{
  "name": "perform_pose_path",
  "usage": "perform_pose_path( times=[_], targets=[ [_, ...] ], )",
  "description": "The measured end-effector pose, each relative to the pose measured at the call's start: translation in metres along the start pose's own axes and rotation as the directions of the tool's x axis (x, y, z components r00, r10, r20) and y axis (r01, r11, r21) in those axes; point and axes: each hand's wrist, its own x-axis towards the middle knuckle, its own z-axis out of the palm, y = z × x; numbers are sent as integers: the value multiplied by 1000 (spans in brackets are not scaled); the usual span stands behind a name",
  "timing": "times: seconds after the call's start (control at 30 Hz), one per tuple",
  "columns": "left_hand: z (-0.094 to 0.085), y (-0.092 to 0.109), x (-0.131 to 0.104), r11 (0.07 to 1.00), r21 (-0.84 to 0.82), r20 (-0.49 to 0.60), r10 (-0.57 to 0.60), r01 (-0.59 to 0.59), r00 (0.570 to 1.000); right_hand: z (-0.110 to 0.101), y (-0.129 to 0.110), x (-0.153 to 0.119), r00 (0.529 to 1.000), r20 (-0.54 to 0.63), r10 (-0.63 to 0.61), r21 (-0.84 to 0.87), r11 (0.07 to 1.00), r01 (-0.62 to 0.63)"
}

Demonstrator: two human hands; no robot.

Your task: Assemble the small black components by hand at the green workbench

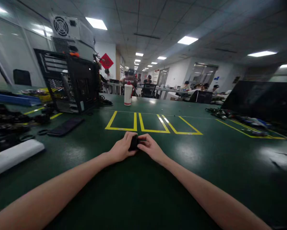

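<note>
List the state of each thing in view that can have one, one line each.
Black object: in the left hand, partly hidden by it.
Right hand: fingertips at the black object's right side, firmness of grip unclear.
White bottle: upright on the table.
Dark phone-like slab: lying flat.
Black computer case: standing.
Ceiling light: lit.

The left forearm [54, 188] and right forearm [205, 191] are bare as far as they show, slender and smooth in outline, widest toward the elbow and tapering evenly to narrow wrists [107, 157]. The left hand [120, 148] and right hand [154, 150] are bare too, with gently rounded backs and slim fingers [143, 137]; the nails are perhaps short, though blur makes that uncertain.
</note>
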Motion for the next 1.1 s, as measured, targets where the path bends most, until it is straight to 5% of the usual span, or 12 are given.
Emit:
perform_pose_path(
  times=[1.1],
  targets=[
    [-4, 3, -2, 1000, -28, 9, -5, 6, 1000, -1, -3, -4, 999, 41, -21, -4, 1000, 21]
  ],
)
